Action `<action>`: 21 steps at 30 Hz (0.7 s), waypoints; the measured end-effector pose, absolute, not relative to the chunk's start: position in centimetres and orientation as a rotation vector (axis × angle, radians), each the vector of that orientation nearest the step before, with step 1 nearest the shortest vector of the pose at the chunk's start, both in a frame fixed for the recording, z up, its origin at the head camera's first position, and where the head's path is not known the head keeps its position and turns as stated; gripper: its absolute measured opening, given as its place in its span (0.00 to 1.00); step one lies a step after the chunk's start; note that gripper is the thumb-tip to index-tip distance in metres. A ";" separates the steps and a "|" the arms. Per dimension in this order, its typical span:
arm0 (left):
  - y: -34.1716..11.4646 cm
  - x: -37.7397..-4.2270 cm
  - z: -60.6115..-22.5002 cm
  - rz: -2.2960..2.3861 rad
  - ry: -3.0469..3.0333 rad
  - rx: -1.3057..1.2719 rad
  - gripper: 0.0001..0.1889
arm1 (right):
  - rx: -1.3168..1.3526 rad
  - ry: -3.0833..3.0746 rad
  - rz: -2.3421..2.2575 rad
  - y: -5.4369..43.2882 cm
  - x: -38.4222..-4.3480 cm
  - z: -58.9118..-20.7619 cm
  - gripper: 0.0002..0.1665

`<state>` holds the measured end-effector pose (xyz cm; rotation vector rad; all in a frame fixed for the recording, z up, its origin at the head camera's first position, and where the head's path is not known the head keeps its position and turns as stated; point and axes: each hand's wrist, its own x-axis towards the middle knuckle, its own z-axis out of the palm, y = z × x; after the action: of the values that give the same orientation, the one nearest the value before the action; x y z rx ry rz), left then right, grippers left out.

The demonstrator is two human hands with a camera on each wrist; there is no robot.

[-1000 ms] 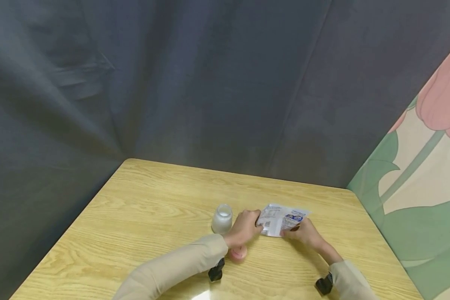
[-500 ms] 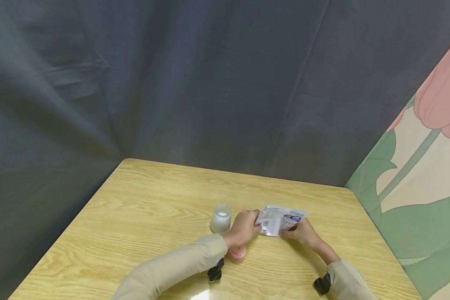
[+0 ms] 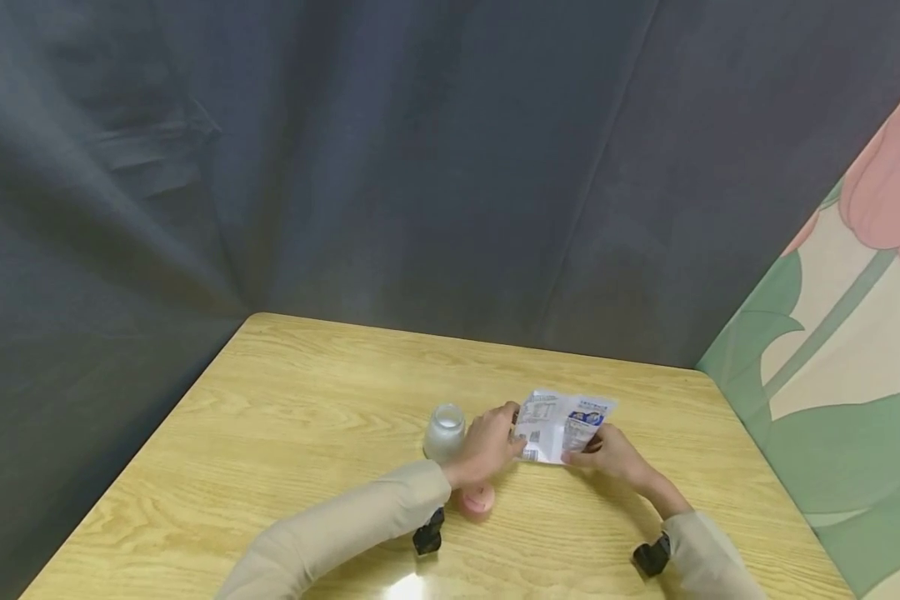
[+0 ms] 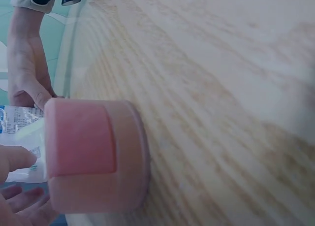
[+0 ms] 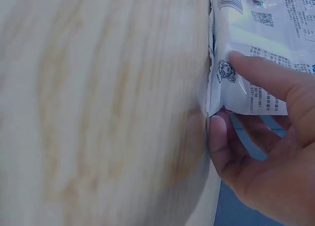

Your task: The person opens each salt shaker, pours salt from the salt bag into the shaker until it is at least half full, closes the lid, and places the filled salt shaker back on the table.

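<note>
A white printed plastic packet (image 3: 555, 427) with a blue picture is held between the two hands, near the middle right of the table. My left hand (image 3: 486, 442) grips its left side. On the right edge, my right hand (image 3: 617, 457) pinches the packet, thumb on the printed face, as the right wrist view shows with the packet's QR code (image 5: 227, 71) beside the thumb. A glass jar (image 3: 444, 435) with white contents stands just left of my left hand. Below that wrist sits a short round pink lid-like piece (image 3: 477, 502), large in the left wrist view (image 4: 83, 142).
The wood-grain table (image 3: 307, 417) carries all of this. A dark curtain (image 3: 420, 167) hangs behind it, and a flower-patterned panel (image 3: 832, 375) stands along the right side. Black wrist cameras (image 3: 651, 557) sit under both forearms.
Both hands have lifted slightly and moved away with the packet, whose printed face now shows flatter to the head view. Jar and pink piece stay in place.
</note>
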<state>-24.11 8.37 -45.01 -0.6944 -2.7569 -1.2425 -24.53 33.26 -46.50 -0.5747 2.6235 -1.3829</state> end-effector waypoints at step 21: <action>6.4 -23.4 -41.3 -1.107 -2.637 -0.853 0.26 | -0.610 2.705 -1.351 34.4 -24.3 -43.8 0.27</action>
<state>-23.35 6.43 -41.35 -0.8528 -2.6368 -1.1067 -24.29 34.40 -43.84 -0.6102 2.7055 -1.3505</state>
